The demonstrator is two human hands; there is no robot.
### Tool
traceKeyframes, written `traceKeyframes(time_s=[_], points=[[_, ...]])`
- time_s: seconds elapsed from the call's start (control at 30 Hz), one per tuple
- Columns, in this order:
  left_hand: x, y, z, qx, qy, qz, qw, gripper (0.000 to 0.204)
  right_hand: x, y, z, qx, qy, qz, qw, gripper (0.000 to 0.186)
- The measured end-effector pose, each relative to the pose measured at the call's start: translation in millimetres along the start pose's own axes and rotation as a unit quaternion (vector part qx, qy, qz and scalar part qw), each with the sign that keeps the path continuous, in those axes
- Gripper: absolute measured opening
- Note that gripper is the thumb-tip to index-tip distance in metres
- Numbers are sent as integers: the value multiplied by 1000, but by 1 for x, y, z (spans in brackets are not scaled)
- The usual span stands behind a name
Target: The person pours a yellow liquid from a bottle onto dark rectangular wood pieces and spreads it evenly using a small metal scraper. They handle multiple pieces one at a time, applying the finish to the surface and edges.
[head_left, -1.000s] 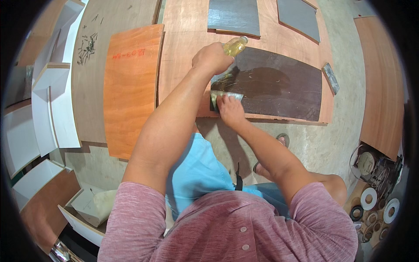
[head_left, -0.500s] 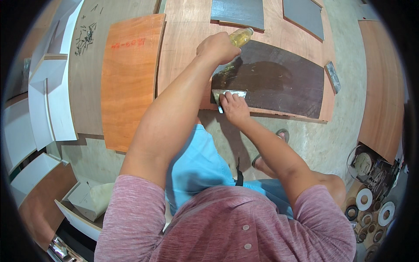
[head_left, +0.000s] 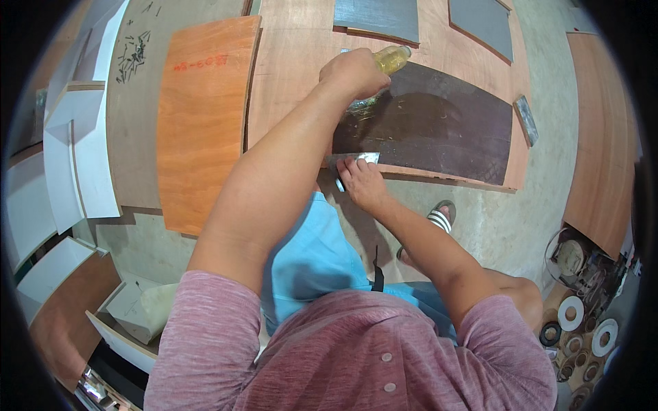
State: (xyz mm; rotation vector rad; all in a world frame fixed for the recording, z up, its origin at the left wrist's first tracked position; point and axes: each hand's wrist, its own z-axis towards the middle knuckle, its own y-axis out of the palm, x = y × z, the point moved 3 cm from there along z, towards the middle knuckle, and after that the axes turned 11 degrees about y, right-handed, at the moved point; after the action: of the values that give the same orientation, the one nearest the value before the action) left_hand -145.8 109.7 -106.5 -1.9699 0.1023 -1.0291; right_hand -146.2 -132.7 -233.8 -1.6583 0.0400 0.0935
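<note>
Rm over dk panel (head_left: 456,130) on R; L hand (head_left: 355,72) w/ bottle (head_left: 393,60) blocks upr L.

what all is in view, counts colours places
bottle: 1, yellowish, in left hand
scraper: 1, silver, in right hand
large panel: 1, dark brown, top centre
small panels: 2, grey, beyond it
wood sheet: 1, pale, beneath panels
metal strip: 1, grey, sheet's right edge
board: 1, orange, left of large panel
wide board: 1, greyish, further left
slim pieces: many, dark, on wide board
cabinet parts: several, white, left edge
long board: 1, brown, far right
rolls: several, white, black, brown, lower right
sandals: 2, dark, on grey floor
shirt: 1, mauve, bottom centre
shorts: 1, blue, above shirt
hands: 2, bare, centre
</note>
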Motion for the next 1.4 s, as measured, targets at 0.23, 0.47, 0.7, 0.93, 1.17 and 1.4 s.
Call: traceKeyframes(time_s=[0.23,0.47,0.7,0.93,1.17,1.4], points=[[-9,6,5,-29,1,-4,1000,54,18,-16,13,9,35,10,999,38],[-4,7,5,-39,-3,-10,999,49,7,-14,-8,-50,-24,13,998,41],[1,4,0,-18,-1,-7,1000,52,4,-3,-2,-11,-14,-1,1000,42],[-1,6,6,-51,-9,-7,999,52,-5,-8,-3,-27,15,8,999,41],[4,8,6,-40,14,5,999,53,0,-14,7,-40,55,24,997,38],[1,7,5,-44,-7,-7,999,44,24,-17,22,32,48,6,998,31]])
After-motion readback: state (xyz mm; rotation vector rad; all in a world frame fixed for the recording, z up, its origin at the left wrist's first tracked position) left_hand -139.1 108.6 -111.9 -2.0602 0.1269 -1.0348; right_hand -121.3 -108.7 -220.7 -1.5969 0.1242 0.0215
